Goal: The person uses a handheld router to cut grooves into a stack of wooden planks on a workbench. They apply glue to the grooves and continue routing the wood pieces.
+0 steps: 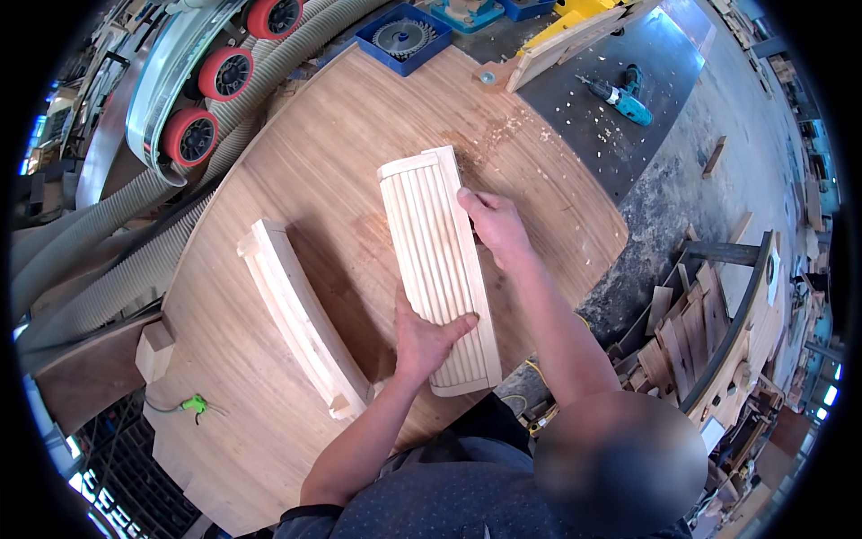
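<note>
Both my hands hold a pale wooden fluted panel (431, 260) with rounded lengthwise ribs and plain rails at its ends and right edge. It lies tilted lengthwise over the wooden tabletop (215, 305). My left hand (422, 343) grips its lower left edge, thumb laid across the ribs and fingers partly hidden beneath. My right hand (496, 226) is closed on the upper right edge, thumb on top; its other fingers are mostly hidden. Left of the panel, a second pale wooden piece (303, 319), long and slightly curved, stands on the tabletop and casts a shadow.
Sawdust and chips lie beyond the panel. A teal cordless drill (621, 97) rests on a dark surface at far right. A blue tray (404, 40) holds a circular saw blade. Ribbed hoses (135, 269) run along the left; a wood offcut bin (691, 328) stands right.
</note>
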